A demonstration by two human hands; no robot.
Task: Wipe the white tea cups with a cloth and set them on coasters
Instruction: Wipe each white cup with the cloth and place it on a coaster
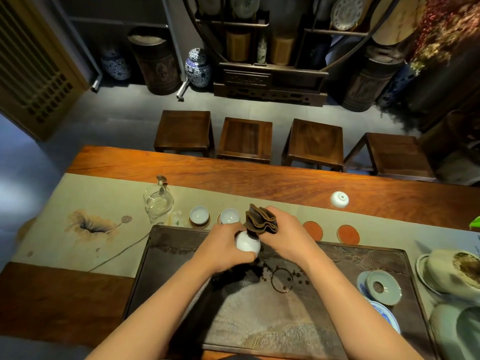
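Observation:
My left hand point(223, 245) grips a white tea cup point(246, 244) tipped on its side above the far edge of the dark stone tea tray point(181, 268). My right hand point(283, 235) holds a folded brown cloth point(261, 220) pressed into the cup's mouth. Two white cups point(199, 215) point(230, 216) stand upright on coasters just beyond the tray. Two bare orange coasters point(313, 230) point(348, 234) lie to the right. Another white cup point(339, 199) sits upside down farther back on the table runner.
A glass pitcher point(158, 202) stands left of the cups. Celadon lid, saucers and bowls point(384, 287) crowd the tray's right end. Several dark wooden stools point(245, 139) line the table's far side. The beige runner point(78, 203) has a lotus painting.

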